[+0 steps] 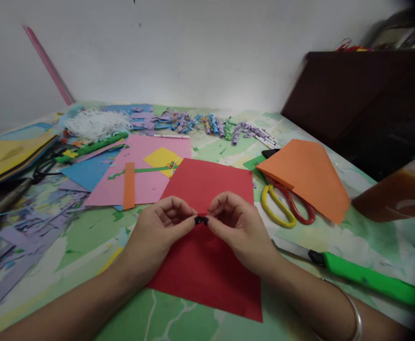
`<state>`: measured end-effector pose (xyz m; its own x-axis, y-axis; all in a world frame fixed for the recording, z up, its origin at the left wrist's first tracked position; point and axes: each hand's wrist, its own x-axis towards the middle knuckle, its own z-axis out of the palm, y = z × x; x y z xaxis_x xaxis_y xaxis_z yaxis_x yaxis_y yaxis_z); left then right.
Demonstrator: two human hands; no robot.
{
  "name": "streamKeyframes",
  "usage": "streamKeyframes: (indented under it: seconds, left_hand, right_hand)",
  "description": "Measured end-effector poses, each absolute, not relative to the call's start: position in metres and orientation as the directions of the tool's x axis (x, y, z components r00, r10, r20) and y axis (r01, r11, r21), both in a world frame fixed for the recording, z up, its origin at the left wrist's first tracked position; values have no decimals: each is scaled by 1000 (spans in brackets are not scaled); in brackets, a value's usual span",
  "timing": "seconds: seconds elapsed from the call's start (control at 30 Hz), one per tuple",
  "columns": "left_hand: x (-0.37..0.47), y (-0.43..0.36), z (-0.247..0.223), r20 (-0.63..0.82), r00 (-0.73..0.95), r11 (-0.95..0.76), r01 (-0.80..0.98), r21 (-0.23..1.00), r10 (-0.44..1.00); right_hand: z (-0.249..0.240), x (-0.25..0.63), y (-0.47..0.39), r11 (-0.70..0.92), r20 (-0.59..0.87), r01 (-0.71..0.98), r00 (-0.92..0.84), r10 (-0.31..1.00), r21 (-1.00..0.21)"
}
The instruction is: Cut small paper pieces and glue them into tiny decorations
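A red sheet of paper [225, 184] lies flat on the table in front of me. Above its middle, my left hand [165, 222] and my right hand [239, 227] meet, thumbs and fingertips pressed together. Between them shows a small bit of red paper [202, 215], pinched from both sides. Whether this bit is loose or a raised part of the sheet is hard to make out. Dark-painted thumbnails nearly touch each other. Right of the sheet, scissors [282, 208] with yellow and red handles lie partly beneath an orange sheet [300, 170].
A green-handled knife [364, 274] rests beside my right forearm. Pink paper [104, 187], an orange strip [129, 184] and purple scraps [26, 246] spread leftward. Along the back sit white string [97, 122] and several curled paper strips [214, 124]. A brown container [388, 194] stands far right.
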<state>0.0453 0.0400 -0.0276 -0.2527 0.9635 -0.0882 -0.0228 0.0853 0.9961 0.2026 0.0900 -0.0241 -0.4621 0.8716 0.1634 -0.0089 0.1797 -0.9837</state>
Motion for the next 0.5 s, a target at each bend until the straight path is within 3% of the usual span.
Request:
streamKeyframes:
  seconds: [0.13, 0.23, 0.33, 0.37, 0.4, 0.5]
  left_hand:
    - [46, 40, -27, -94, -219, 105, 36, 994, 971]
    - [36, 43, -22, 55, -238, 37, 365, 930, 970]
    - [13, 52, -23, 334, -279, 24, 798, 602, 900]
    - [4, 56, -25, 352, -277, 68, 860, 505, 894]
    - [-4, 60, -28, 319, -291, 117, 876, 468, 902]
    - [-18, 70, -38, 163, -342, 194, 796, 573, 925]
  right_hand:
    - [-23, 203, 90, 172, 139, 27, -470, 872, -985]
    - [-24, 203, 91, 193, 149, 55, -448, 881, -980]
    - [-25, 203, 91, 221, 184, 34, -435, 881, -975]
    - [-25, 202, 91, 233, 199, 25, -438, 877, -972]
    - [-25, 202, 91, 248, 215, 18, -440, 872, -969]
    - [-24, 202, 89, 310, 269, 18, -456, 849, -950]
